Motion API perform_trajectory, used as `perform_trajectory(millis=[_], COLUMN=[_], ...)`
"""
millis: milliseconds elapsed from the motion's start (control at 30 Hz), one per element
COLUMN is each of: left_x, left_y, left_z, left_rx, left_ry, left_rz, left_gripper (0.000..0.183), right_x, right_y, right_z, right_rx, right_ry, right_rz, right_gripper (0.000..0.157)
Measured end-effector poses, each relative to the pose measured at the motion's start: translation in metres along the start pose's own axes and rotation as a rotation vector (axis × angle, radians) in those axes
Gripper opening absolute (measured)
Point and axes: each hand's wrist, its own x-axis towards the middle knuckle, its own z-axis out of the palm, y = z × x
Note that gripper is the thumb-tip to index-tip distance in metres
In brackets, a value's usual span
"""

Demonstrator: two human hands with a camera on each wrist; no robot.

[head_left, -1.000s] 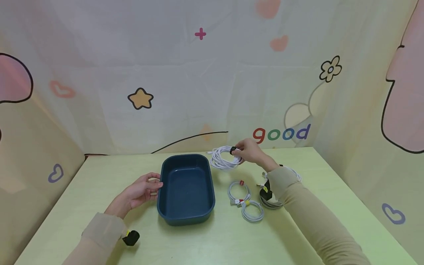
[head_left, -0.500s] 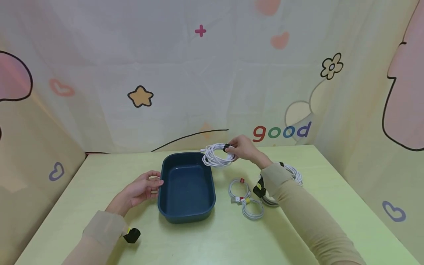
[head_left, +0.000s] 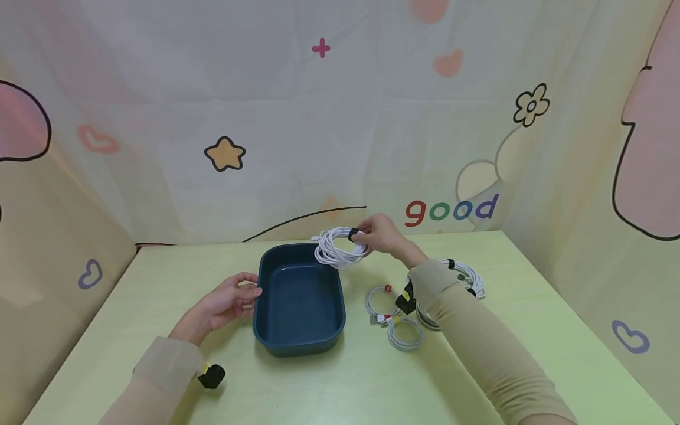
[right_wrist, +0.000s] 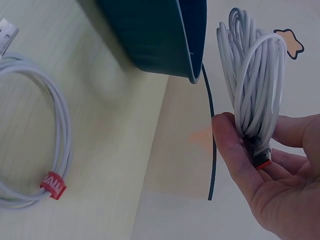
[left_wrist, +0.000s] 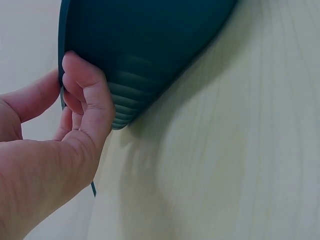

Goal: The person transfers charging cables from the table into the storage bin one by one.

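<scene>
A dark blue plastic bin (head_left: 300, 295) stands on the table with nothing visible inside. My left hand (head_left: 231, 301) is at its left side, thumb at the rim and curled fingers (left_wrist: 95, 100) against the outer wall. A thick coil of white cable (head_left: 337, 248), bound with a black strap, hangs partly over the bin's far right corner. My right hand (head_left: 382, 235) pinches this coil at the strap, between thumb and fingers. In the right wrist view the cable coil (right_wrist: 255, 80) is beside the bin's rim, apart from it.
Right of the bin lie two small grey cable coils, one with a red tie (head_left: 383, 300) and one with a yellow tie (head_left: 405, 334). More coiled cables (head_left: 470, 277) lie further right, partly hidden by the right sleeve. A printed curtain (head_left: 297, 147) hangs behind the table (head_left: 340, 389).
My right hand has carried the white cable coil leftward, from beside the bin to over its far right corner. The left hand and the bin have stayed in place.
</scene>
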Motion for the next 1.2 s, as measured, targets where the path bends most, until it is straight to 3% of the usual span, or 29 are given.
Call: perform_trajectory(millis=[1200], left_x=[-0.003], left_y=[0.004], left_z=[-0.001], left_rx=[-0.040], left_ry=[-0.007], left_rz=[-0.007], left_gripper=[0.024], right_x=[0.019], right_y=[-0.023], right_z=[0.052], right_rx=[0.083], right_ry=[-0.049], right_rz=[-0.018], right_gripper=[0.024])
